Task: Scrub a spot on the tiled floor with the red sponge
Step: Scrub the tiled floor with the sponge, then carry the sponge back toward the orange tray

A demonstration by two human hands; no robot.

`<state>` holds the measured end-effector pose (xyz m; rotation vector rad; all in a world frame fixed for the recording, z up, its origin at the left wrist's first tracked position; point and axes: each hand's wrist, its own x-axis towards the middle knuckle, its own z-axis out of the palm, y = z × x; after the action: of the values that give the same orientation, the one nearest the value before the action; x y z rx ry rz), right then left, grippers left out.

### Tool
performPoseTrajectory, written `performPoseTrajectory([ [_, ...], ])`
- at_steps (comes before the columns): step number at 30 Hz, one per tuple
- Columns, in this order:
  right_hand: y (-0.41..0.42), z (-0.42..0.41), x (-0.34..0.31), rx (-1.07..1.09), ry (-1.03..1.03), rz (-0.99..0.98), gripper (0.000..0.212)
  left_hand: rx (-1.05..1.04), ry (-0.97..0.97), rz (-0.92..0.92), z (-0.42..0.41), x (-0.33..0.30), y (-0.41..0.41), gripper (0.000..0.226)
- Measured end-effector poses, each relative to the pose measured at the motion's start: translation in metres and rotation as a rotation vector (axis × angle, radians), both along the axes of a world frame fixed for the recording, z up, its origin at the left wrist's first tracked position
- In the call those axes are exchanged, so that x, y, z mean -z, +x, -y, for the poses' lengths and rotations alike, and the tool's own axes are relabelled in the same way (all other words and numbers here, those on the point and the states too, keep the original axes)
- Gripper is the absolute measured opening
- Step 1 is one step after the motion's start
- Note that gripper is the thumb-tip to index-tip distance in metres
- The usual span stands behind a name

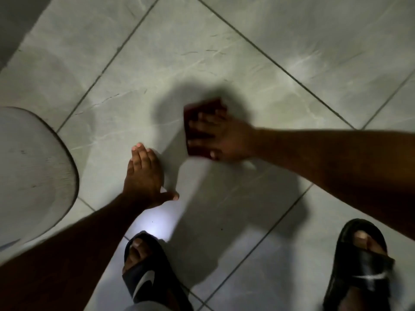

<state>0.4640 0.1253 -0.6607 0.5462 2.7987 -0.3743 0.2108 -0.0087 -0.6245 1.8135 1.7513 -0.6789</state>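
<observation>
1. Red rectangular sponge (203,122) lies flat on the grey marbled tiled floor (224,52), on the large tile in the middle of the view — its outline is blurred.
2. Right hand (221,135) presses down on the sponge with fingers spread across its top, thumb at the near edge.
3. Left hand (143,176) rests palm-down on the same tile, near the sponge but apart from it — fingers together, thumb out, holding nothing.
4. Two feet in black slide sandals (146,274) stand at the bottom edge.
5. A pale rounded object (33,176) sits at the left.
</observation>
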Motion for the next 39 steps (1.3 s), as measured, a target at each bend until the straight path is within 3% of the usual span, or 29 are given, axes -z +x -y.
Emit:
performPoseTrajectory([
  [2,-0.024,-0.044,-0.004,0.429,0.009,-0.007,0.062,0.002,-0.005,-0.011,0.0,0.003,-0.001,0.149],
  [4,-0.04,-0.033,-0.005,0.75,0.013,-0.019,0.067,-0.019,-0.02,-0.009,-0.001,0.005,-0.002,0.15],
  [6,-0.043,0.042,-0.005,0.851,0.013,-0.026,0.068,-0.03,-0.023,0.005,-0.001,0.004,-0.002,0.15],
  [8,-0.015,0.153,-0.012,0.536,-0.048,-0.033,0.066,-0.021,-0.013,0.016,-0.001,0.003,0.0,0.15],
  [10,0.047,0.223,-0.016,0.001,-0.15,-0.013,0.061,-0.03,-0.018,0.011,-0.002,0.003,0.0,0.15],
  [12,0.107,0.209,-0.008,-0.337,-0.191,-0.049,0.056,-0.009,-0.009,-0.002,-0.001,0.005,0.0,0.151],
  [13,0.125,0.188,-0.002,-0.374,-0.159,-0.078,0.053,0.007,0.005,-0.012,0.0,0.005,-0.001,0.15],
  [15,0.148,0.132,0.007,-0.16,-0.033,-0.129,0.049,0.037,0.025,-0.03,0.001,0.007,-0.002,0.149],
  [17,0.163,0.084,0.007,0.334,0.065,-0.053,0.06,0.053,0.037,-0.035,0.002,0.009,-0.002,0.148],
  [20,0.156,0.075,-0.01,1.269,0.061,0.004,0.071,0.029,0.022,-0.041,0.001,0.01,-0.002,0.151],
  [22,0.117,0.114,-0.019,1.626,0.068,0.024,0.067,0.019,0.018,-0.042,0.001,0.009,-0.001,0.151],
  [24,0.061,0.168,-0.03,1.643,-0.002,0.051,0.062,0.017,0.012,-0.053,-0.001,0.009,0.0,0.152],
  [28,-0.034,0.241,-0.056,1.362,-0.236,0.089,0.065,0.011,-0.01,-0.123,-0.002,0.002,0.006,0.146],
  [31,-0.056,0.246,-0.07,1.379,-0.562,-0.038,0.061,0.044,0.019,-0.098,0.013,-0.013,0.024,0.116],
  [33,-0.054,0.233,-0.095,1.508,-0.755,-0.277,0.047,-0.074,0.008,0.009,0.028,-0.032,0.045,0.085],
  [35,-0.048,0.217,-0.126,1.598,-0.722,-0.397,0.04,-0.376,0.036,0.184,0.035,-0.057,0.064,0.057],
  [39,-0.044,0.185,-0.192,1.533,-0.586,-0.451,0.05,-1.145,-0.068,0.709,0.03,-0.139,0.084,0.055],
])
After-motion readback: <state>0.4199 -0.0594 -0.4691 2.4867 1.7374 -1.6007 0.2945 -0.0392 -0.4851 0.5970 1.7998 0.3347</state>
